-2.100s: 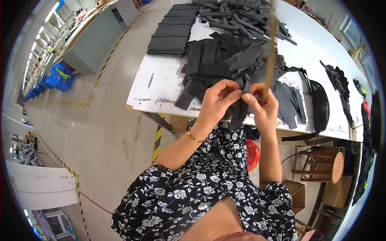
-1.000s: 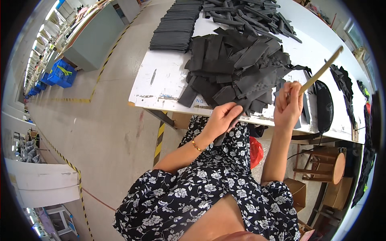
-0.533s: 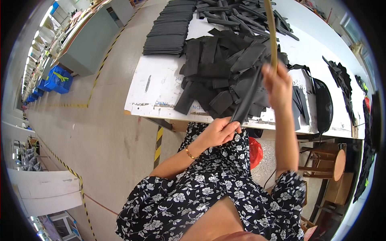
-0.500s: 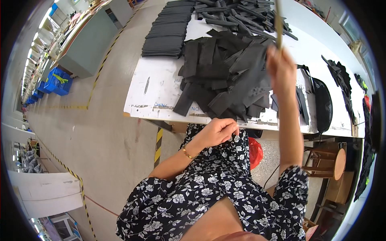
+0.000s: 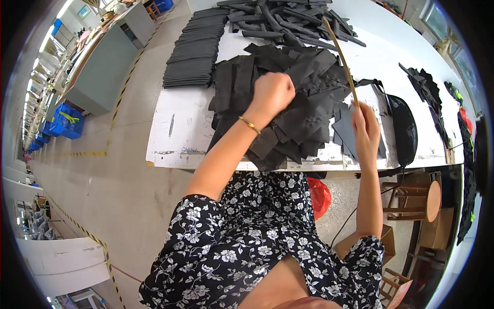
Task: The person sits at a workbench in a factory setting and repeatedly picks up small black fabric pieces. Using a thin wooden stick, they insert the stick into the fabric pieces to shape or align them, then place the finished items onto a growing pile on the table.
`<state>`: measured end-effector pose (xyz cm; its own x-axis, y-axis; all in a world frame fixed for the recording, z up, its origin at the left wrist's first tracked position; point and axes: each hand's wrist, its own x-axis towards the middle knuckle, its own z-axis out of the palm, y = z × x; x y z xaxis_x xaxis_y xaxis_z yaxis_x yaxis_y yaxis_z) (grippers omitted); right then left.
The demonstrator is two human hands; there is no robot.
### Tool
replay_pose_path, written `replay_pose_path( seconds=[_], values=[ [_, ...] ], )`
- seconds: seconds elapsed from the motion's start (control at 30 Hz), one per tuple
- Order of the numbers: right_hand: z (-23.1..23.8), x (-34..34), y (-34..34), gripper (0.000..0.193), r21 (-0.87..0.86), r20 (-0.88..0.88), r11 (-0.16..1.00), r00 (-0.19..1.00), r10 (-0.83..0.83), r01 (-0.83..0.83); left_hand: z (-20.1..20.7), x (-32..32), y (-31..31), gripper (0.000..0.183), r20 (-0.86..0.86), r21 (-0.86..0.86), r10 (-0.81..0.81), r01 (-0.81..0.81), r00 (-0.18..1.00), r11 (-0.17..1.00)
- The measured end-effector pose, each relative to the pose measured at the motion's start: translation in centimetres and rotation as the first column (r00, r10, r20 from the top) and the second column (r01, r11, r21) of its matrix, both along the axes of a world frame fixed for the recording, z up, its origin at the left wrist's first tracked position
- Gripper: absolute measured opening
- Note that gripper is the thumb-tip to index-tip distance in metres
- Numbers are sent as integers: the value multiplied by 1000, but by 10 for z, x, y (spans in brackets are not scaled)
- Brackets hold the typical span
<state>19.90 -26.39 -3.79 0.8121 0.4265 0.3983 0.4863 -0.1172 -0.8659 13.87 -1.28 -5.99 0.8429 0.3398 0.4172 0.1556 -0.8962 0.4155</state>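
A loose heap of flat black fabric pieces [image 5: 309,98] covers the middle of the white table [image 5: 170,129]. Over its left part is my left hand [image 5: 274,98], closed with the fingers curled under; what they hold, if anything, is hidden. My right hand [image 5: 364,129] grips the lower end of a long thin wooden stick [image 5: 340,56] at the heap's right side. The stick tilts up and away to the left. Beneath and beside my right hand lie dark grey flat pieces [image 5: 346,129].
Behind the heap stand neatly stacked black strips [image 5: 191,56] and a tangle of rolled black tubes [image 5: 288,23]. A black mesh-covered object [image 5: 403,131] lies to the right. Beneath the table's edge are a red plastic bag [image 5: 319,198] and a wooden stool [image 5: 432,201].
My left hand has gone from the table's front edge up over the heap. My right hand has come down and nearer, still with the stick. The view has shifted slightly.
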Motion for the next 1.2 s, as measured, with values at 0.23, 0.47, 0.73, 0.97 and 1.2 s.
replay_pose_path(
  seconds=[0.23, 0.47, 0.73, 0.97, 1.2],
  values=[
    [-35, -81, -57, 18, -265, 210, 964, 974, 87, -29, 12, -51, 29, 16, 192, -981, 228, 196, 955, 6],
    [-57, -103, -47, 16, -266, 241, 963, 965, 101, -34, 7, -60, 12, 17, 163, -951, 433, 259, 887, -171],
    [-68, -102, -44, 17, -242, 216, 970, 975, 60, -6, 1, -64, 7, 17, 217, -946, 436, 299, 873, -127],
    [-70, -99, -20, 25, -310, 191, 950, 976, 108, -44, -15, -75, -35, 17, 264, -951, 283, 298, 922, -86],
    [-58, -115, 18, 27, 114, -405, 901, 808, 427, -419, -24, -138, -72, 30, 343, -915, 237, 266, 909, 304]
  ],
)
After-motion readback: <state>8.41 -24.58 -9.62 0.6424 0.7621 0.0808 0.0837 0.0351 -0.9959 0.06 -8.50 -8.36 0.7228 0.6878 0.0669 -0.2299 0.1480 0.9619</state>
